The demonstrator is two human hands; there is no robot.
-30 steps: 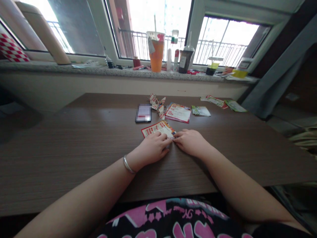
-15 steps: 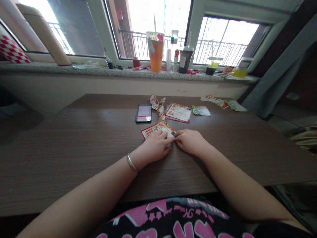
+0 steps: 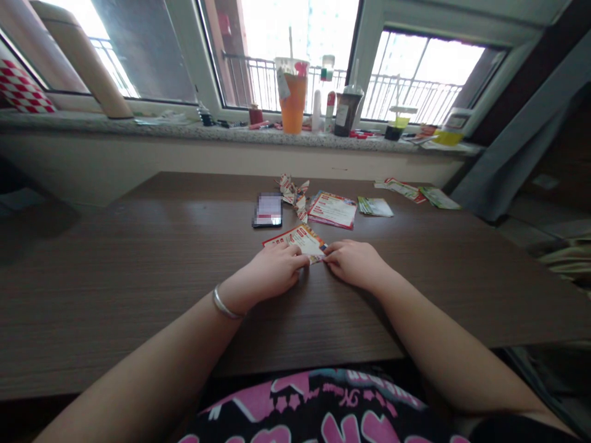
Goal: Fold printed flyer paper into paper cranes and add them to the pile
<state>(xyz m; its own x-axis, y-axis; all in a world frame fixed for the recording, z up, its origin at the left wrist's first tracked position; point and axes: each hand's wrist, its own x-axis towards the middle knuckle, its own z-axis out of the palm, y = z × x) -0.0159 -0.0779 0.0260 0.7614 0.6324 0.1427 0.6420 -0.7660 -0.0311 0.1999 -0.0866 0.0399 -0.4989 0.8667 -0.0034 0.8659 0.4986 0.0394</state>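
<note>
A printed sheet of paper [image 3: 302, 239] with red and yellow edges lies on the table in front of me, its near edge folded over. My left hand [image 3: 272, 271], a silver bangle at its wrist, rests on the sheet's near left part with bent fingers gripping the edge. At the right corner, my right hand [image 3: 353, 261] pinches the paper between thumb and fingers. Just beyond the sheet are folded paper pieces [image 3: 295, 198] with red stripes. A stack of similar printed sheets [image 3: 333, 209] sits to their right, and a phone [image 3: 268, 210] to their left.
Farther right on the table [image 3: 138, 264] lie a small pile of green-edged papers [image 3: 375, 207] and more leaflets [image 3: 438, 197]. On the windowsill [image 3: 240, 133] stand a tall orange drink cup [image 3: 293, 101], a dark drink cup [image 3: 347, 111] and several small items.
My left hand has slid left along the paper's near edge, away from my right hand, uncovering more of the folded strip. My right hand stays at the corner.
</note>
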